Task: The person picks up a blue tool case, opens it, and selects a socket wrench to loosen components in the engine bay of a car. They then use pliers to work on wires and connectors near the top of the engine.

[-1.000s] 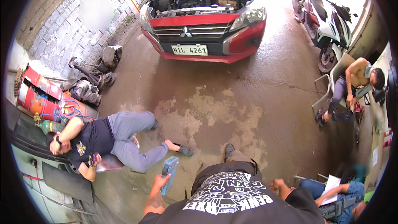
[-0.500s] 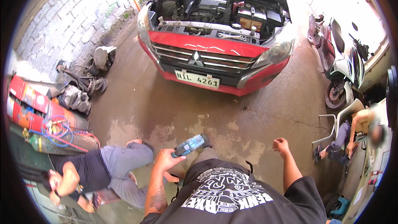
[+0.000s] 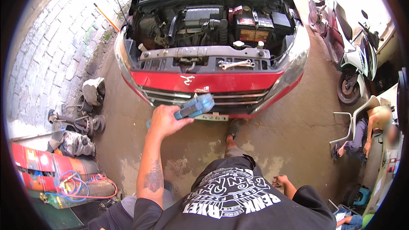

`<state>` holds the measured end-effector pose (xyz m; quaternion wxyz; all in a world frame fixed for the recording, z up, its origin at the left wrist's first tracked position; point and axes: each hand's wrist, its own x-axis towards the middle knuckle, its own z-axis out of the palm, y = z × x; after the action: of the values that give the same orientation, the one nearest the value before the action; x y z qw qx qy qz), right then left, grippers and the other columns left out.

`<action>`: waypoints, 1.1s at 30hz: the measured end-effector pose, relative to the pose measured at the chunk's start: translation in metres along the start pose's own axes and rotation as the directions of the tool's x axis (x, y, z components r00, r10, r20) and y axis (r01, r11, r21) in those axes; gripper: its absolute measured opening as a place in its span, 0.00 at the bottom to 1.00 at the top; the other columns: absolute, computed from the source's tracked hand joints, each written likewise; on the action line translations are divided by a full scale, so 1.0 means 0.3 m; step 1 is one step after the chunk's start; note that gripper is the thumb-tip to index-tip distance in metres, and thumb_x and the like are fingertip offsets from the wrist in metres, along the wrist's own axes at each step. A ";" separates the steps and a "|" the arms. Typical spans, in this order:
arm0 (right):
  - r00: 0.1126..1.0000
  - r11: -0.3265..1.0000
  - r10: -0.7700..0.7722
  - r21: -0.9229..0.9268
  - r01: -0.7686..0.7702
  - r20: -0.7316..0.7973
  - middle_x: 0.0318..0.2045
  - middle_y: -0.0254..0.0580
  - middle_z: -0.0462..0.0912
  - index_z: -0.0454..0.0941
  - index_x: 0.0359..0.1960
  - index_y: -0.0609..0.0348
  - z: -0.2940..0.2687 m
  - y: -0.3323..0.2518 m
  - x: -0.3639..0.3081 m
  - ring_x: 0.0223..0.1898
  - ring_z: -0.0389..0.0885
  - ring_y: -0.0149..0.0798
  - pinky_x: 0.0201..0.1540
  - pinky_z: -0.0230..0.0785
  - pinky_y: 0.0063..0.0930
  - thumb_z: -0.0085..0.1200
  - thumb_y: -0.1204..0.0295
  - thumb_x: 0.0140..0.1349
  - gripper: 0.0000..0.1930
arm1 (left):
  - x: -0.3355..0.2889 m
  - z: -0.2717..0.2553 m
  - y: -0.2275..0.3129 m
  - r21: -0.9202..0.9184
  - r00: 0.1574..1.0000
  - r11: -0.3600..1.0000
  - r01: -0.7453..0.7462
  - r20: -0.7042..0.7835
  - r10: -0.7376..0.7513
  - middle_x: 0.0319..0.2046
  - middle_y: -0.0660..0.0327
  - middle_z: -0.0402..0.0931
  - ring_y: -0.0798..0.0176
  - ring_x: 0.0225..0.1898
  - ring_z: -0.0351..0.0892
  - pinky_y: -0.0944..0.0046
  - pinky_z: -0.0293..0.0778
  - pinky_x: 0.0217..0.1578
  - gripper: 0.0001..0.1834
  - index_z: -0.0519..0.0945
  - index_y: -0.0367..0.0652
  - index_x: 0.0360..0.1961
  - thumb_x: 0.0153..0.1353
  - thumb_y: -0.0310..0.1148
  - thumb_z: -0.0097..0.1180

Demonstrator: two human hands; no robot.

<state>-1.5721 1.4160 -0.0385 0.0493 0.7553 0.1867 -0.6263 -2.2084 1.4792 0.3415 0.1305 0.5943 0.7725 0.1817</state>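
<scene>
My left hand (image 3: pixel 165 121) is wrapped round a flat, blue and dark case-like object (image 3: pixel 195 105), held up before the grille of a red car (image 3: pixel 204 80). What exactly it is, I cannot make out. Down at my right side, partly behind my shirt, my right hand (image 3: pixel 281 182) hangs with nothing visible in it and its fingers loosely bent, apart. Metal wrenches (image 3: pixel 237 64) lie on the front crossmember (image 3: pixel 200 52) of the engine bay. Behind them sit the battery (image 3: pixel 254 27) and the engine (image 3: pixel 203 16), under the raised hood.
Along the left wall lie used car parts (image 3: pixel 76 123), red drums (image 3: pixel 38 162) and a gas cylinder with coloured hoses (image 3: pixel 68 185). A person in grey and black (image 3: pixel 117 215) is low at my left. Motorcycles (image 3: pixel 355 55) and a seated person (image 3: pixel 370 132) are on the right.
I have come closer to the car, my left hand rising forward with the blue object. My right hand has dropped back to my side. The person on the left is now mostly hidden.
</scene>
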 end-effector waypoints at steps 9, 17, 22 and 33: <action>0.753 0.719 -0.581 -0.239 0.652 0.307 0.35 0.38 0.85 0.80 0.48 0.62 0.281 -1.170 -0.143 0.32 0.83 0.32 0.33 0.76 0.29 0.65 0.64 0.65 0.17 | 0.867 0.058 0.103 0.070 0.946 0.961 -0.269 -0.170 0.277 0.19 0.52 0.79 0.46 0.23 0.81 0.53 0.75 0.26 0.22 0.87 0.45 0.27 0.45 0.52 0.77; 0.426 0.524 -0.802 0.152 0.838 0.419 0.42 0.41 0.85 0.78 0.54 0.65 0.633 -1.567 -0.525 0.42 0.83 0.33 0.44 0.76 0.29 0.62 0.67 0.68 0.18 | 1.020 0.542 0.152 0.128 0.878 0.876 -0.465 0.195 0.438 0.27 0.58 0.84 0.50 0.31 0.85 0.49 0.78 0.31 0.19 0.85 0.49 0.29 0.45 0.52 0.72; 0.539 0.630 -0.774 0.486 0.606 0.332 0.39 0.42 0.84 0.78 0.50 0.69 0.777 -1.595 -0.516 0.34 0.82 0.32 0.36 0.74 0.26 0.57 0.64 0.72 0.17 | 0.905 0.654 0.130 0.007 0.855 0.881 -0.473 0.246 0.457 0.30 0.58 0.85 0.49 0.33 0.86 0.49 0.78 0.31 0.16 0.85 0.49 0.33 0.50 0.48 0.67; 0.663 0.647 -0.715 0.571 0.506 0.223 0.34 0.41 0.85 0.80 0.45 0.64 0.846 -1.627 -0.486 0.33 0.83 0.34 0.35 0.77 0.28 0.59 0.63 0.70 0.14 | 0.903 0.650 -0.002 -0.288 0.758 0.830 -0.478 0.342 0.555 0.34 0.53 0.85 0.44 0.39 0.84 0.46 0.78 0.39 0.12 0.85 0.44 0.41 0.58 0.36 0.63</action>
<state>-1.9965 1.7574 0.1266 -0.3119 0.4738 0.2666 -0.7792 -2.1977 1.7651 0.1697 0.2886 0.7946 0.5123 0.1513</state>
